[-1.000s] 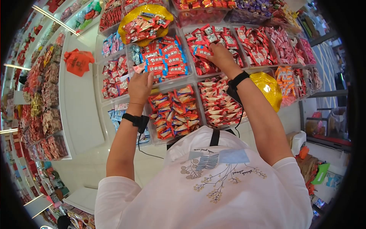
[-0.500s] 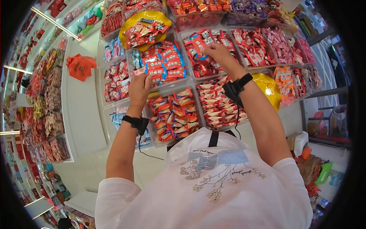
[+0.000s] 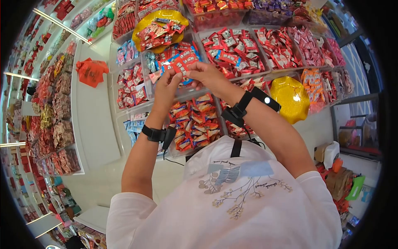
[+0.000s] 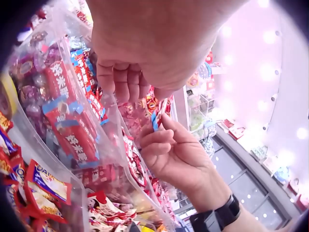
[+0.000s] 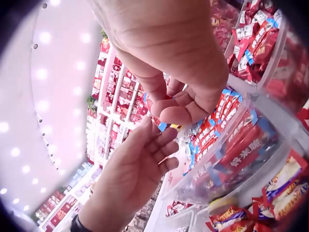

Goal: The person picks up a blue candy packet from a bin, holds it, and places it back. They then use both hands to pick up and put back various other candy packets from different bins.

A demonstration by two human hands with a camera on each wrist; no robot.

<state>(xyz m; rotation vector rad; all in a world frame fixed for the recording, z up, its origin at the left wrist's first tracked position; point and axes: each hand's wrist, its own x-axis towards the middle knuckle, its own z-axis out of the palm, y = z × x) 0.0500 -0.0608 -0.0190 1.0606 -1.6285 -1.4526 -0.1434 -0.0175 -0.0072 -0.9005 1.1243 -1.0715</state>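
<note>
A red-and-blue candy packet (image 3: 180,68) is held between my two hands, above the bin of similar packets (image 3: 191,56). My left hand (image 3: 165,94) pinches one end with thumb and fingers. From the other side, my right hand (image 3: 211,81) pinches the packet, its thumb toward the left thumb. In the left wrist view, the right hand (image 4: 176,154) grips the packet (image 4: 157,119) at its fingertips. The right wrist view has both sets of fingertips meeting at the packet, mostly hidden by the fingers.
A gold scalloped plate (image 3: 161,46) heaped with red packets sits on the bins at the back left. Another gold plate (image 3: 289,99) lies at the right. One red-and-blue packet (image 3: 228,57) lies on the neighbouring bin of red sweets. A red bag (image 3: 91,72) rests on the white counter.
My right hand has lifted a red-and-blue packet from the middle bin and brought it left to my left hand. The left hand has shifted slightly right and now pinches it too.
</note>
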